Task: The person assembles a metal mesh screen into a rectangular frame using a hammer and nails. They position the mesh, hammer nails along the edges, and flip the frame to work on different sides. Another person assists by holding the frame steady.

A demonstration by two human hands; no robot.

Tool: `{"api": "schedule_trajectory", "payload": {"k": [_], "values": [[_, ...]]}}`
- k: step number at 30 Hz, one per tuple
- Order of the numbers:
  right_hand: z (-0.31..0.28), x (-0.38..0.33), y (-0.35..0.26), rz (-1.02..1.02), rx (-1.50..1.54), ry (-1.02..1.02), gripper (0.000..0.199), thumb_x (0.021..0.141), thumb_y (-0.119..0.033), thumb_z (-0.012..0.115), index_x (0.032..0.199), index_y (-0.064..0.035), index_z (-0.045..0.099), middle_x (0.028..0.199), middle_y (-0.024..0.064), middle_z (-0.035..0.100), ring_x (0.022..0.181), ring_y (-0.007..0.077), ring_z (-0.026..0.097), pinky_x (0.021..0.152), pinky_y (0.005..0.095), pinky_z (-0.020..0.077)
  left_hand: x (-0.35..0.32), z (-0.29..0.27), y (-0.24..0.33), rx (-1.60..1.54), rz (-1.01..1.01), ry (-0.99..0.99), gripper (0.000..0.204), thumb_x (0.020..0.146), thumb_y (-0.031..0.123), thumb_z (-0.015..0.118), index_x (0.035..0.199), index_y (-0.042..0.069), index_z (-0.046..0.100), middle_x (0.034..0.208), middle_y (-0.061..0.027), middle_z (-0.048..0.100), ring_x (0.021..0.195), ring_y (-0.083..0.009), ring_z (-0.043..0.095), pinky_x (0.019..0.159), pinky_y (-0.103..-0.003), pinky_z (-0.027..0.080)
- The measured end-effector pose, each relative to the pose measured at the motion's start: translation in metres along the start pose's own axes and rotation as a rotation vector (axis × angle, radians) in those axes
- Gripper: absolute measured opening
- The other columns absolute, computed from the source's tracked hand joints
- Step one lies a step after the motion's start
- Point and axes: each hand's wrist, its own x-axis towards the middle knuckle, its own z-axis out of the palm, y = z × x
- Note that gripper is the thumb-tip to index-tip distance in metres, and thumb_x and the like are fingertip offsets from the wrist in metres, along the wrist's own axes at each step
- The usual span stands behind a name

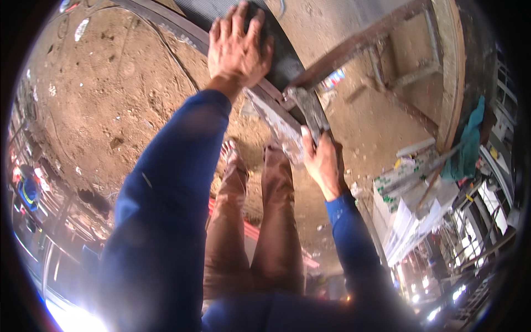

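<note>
Two hands: left hand (238, 47) flat on one mesh panel (285, 58), right hand (323, 163) gripping one scraper (308, 110).

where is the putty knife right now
In the head view the putty knife sits right of centre, gripped in the right hand, its blade against the dark metal frame just below the flat left hand.

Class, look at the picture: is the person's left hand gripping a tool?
No. The left hand lies flat, fingers spread, on the dark panel.
</note>
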Motion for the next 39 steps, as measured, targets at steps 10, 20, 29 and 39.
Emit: {"api": "schedule_trajectory", "payload": {"k": [10, 20, 29, 39], "values": [[-0.041, -0.004, -0.041, 0.110, 0.122, 0.112, 0.041, 0.110, -0.036, 0.076, 0.113, 0.0037, 0.068, 0.072, 0.0179, 0.069, 0.053, 0.0304, 0.062, 0.053, 0.0411, 0.0490, 0.000, -0.001, -0.009, -0.063, -0.037, -0.030, 0.068, 0.105, 0.040, 0.064, 0.165, 0.016, 0.048, 0.174, -0.0189, 0.040, 0.161, -0.0411, 0.036, 0.132, -0.059, 0.027], [0.032, -0.021, 0.052, -0.100, 0.063, 0.259, 0.045, 0.096, -0.009, 0.081, 0.139, -0.0035, 0.067, 0.124, 0.0206, 0.073, 0.109, 0.0424, 0.073, 0.096, 0.0503, 0.0591, 0.004, -0.010, -0.002, -0.078, -0.042, -0.040, 0.066, 0.107, 0.040, 0.062, 0.165, 0.014, 0.048, 0.175, -0.0218, 0.039, 0.161, -0.0427, 0.037, 0.133, -0.059, 0.027], [0.041, -0.019, 0.064, -0.007, 0.364, 0.242, 0.031, 0.097, -0.013, 0.082, 0.124, -0.0024, 0.072, 0.112, 0.0177, 0.074, 0.100, 0.0408, 0.072, 0.093, 0.0455, 0.0590, 0.003, -0.018, 0.002, -0.064, -0.027, -0.051, 0.067, 0.109, 0.042, 0.059, 0.167, 0.012, 0.046, 0.175, -0.0235, 0.040, 0.160, -0.0446, 0.040, 0.133, -0.058, 0.029], [-0.052, 0.185, -0.055, 0.355, 1.206, 0.587, 0.063, 0.099, -0.043, 0.088, 0.118, 0.0131, 0.066, 0.117, 0.0215, 0.070, 0.098, 0.0269, 0.068, 0.087, 0.0428, 0.0571, 0.009, -0.023, 0.003, -0.078, -0.069, -0.077, 0.073, 0.107, 0.039, 0.063, 0.170, 0.011, 0.041, 0.177, -0.0202, 0.038, 0.162, -0.0426, 0.036, 0.135, -0.056, 0.026]]}}
